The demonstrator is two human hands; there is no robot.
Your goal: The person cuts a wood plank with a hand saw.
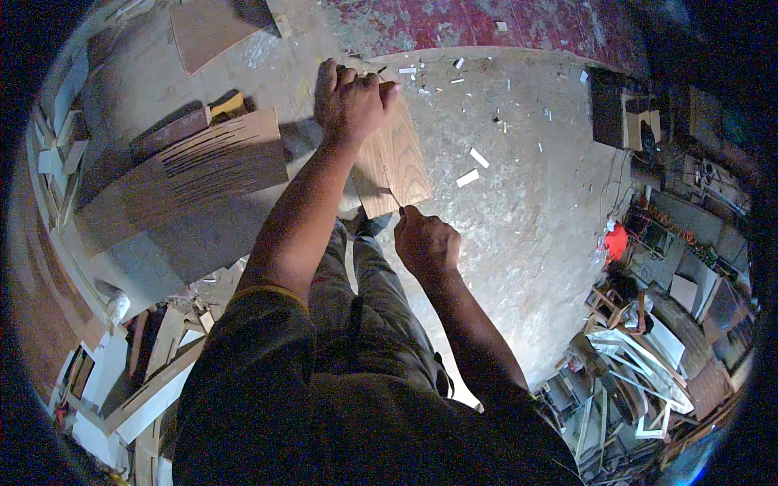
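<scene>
A wood-grain board (408, 158) extends toward me from under my left hand (352, 105), whose fingers curl over its far end. A thin dark line runs into the board's near end. Just below that end, my right hand (428, 243) is closed around a small dark tool, too small to make out, with its tip at the board's edge. On the surface to the left lie a dark board (219, 158) with long black streaks and a flat tool with a yellow handle (227, 106). My legs show beneath the board.
A grey floor (519, 211) scattered with white scraps stretches rightward to a worn red area (486, 20). A brown panel (219, 32) lies at top left. Piles of offcuts (162, 364) fill the lower left; frames (640, 381), panels, cables and a red object (616, 241) crowd the right.
</scene>
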